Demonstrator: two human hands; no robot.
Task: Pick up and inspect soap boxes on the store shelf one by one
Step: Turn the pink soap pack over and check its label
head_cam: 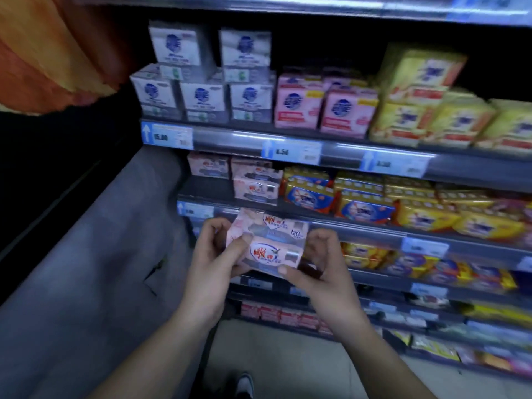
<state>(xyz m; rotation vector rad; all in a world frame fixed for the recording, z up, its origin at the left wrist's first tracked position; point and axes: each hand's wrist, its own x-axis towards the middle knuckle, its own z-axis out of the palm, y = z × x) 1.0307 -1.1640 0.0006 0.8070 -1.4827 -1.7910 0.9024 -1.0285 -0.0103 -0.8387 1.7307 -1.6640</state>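
1. Head view: pink soap pack (pixel 269 244) held in front of the shelf (pixel 359 226), below matching pink packs (pixel 256 185).
2. Left hand (pixel 214 263) grips its left end, thumb across the front face.
3. Right hand (pixel 319 266) pinches its right end, thumb at the near edge.
4. Yellow-blue packs (pixel 362 208) sit to the right on the shelf.

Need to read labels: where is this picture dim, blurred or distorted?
Head view: dim, near black at left; pink soap pack in the left hand and right hand fairly sharp; yellow packs at right smeared; shelf rails catch glare.
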